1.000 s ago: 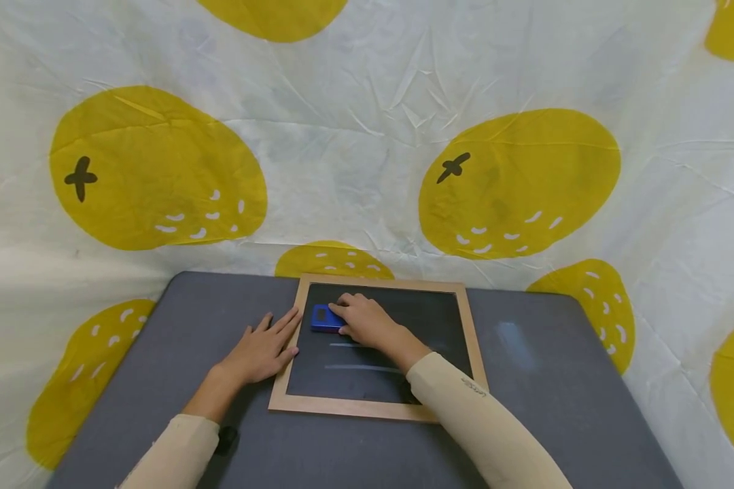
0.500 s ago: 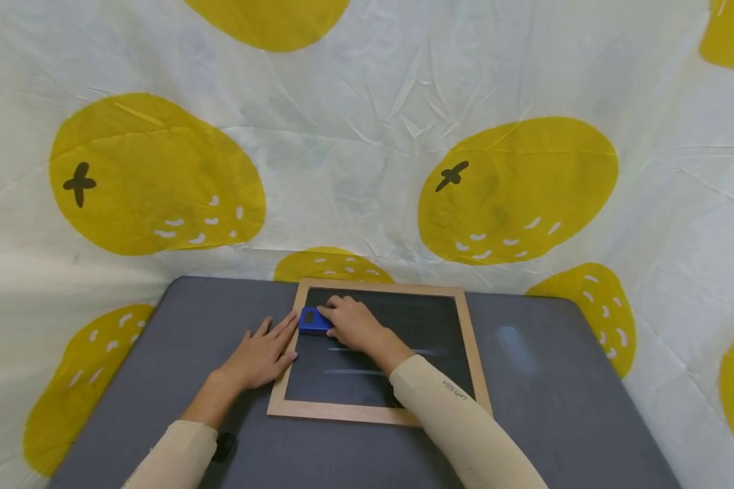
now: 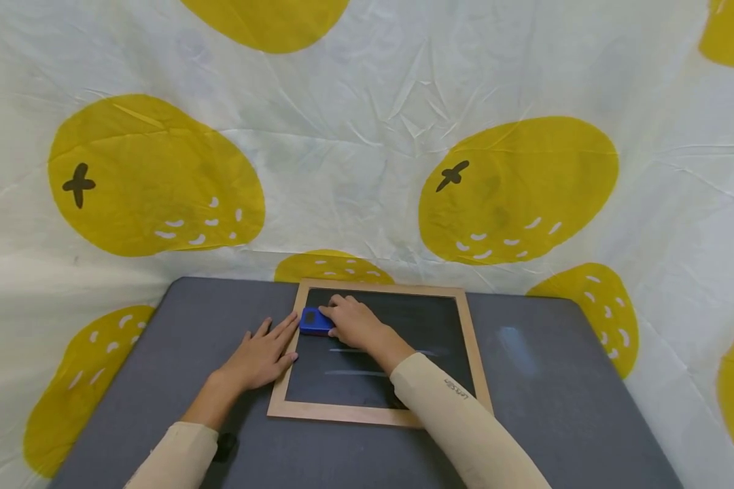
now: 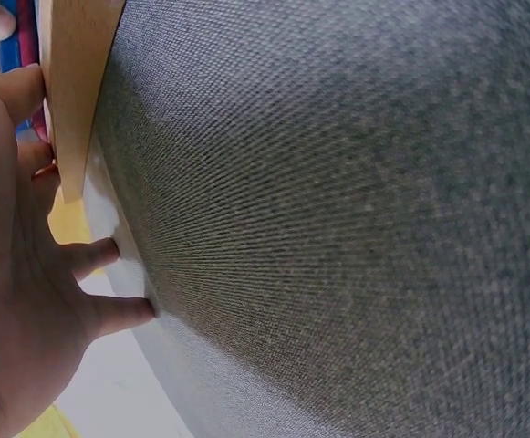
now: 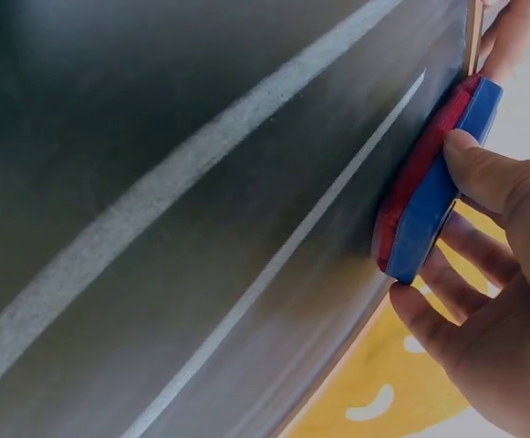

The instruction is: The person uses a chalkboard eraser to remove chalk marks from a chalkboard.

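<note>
Blue eraser (image 3: 315, 323) sits pinched between the right hand's (image 3: 357, 324) thumb and fingers, its red pad against the chalkboard (image 3: 318, 390) at the left side. Fingers spread, the left hand (image 3: 258, 358) touches the wooden frame (image 3: 342, 411) there. Chalk lines (image 3: 355, 373) run nearer the person; beneath lies a grey table (image 3: 575, 407), and behind hangs fruit-patterned cloth (image 3: 342, 183).

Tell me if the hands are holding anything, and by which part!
The right hand holds the eraser by its blue part, between thumb and fingers. The left hand touches the wooden frame but holds nothing.
</note>
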`<action>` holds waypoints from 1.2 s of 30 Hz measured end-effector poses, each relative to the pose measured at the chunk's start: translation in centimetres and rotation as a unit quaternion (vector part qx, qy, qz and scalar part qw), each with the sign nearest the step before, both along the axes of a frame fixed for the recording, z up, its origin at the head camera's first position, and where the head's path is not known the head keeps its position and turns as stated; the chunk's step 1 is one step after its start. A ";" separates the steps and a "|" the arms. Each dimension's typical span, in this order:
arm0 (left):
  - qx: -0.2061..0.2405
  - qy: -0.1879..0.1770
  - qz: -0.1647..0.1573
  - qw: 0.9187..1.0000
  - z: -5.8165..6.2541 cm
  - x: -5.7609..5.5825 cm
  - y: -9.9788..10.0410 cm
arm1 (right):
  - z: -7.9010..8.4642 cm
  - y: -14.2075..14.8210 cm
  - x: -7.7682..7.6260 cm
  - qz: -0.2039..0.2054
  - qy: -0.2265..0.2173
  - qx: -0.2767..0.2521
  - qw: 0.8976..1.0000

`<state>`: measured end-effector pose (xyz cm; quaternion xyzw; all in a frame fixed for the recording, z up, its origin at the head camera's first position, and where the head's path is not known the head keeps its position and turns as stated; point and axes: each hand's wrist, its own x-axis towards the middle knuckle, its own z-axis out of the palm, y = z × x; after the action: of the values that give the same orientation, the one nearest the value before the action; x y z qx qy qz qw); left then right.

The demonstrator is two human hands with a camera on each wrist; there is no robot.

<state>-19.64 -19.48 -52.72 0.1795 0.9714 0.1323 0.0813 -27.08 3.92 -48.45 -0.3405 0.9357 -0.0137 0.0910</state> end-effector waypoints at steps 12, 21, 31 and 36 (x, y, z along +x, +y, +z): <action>0.002 0.006 -0.001 1.000 0.0 0.7 -0.1 | 0.0 1.7 0.7 -0.012 -0.004 -0.010 1.000; 0.002 0.018 0.001 1.000 -0.7 1.3 0.0 | -0.3 5.2 1.5 -0.022 -0.016 -0.028 0.999; 0.016 0.017 -0.003 1.000 -0.5 1.4 0.1 | -0.4 10.2 1.7 -0.045 -0.029 -0.069 0.996; 0.013 0.015 0.000 1.000 0.0 1.3 0.1 | -0.4 13.2 1.8 -0.064 -0.034 -0.089 0.993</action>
<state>-18.31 -19.37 -52.72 0.1826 0.9707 0.1421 0.0647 -25.24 17.08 -48.83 -0.2861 0.9470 -0.1144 0.0909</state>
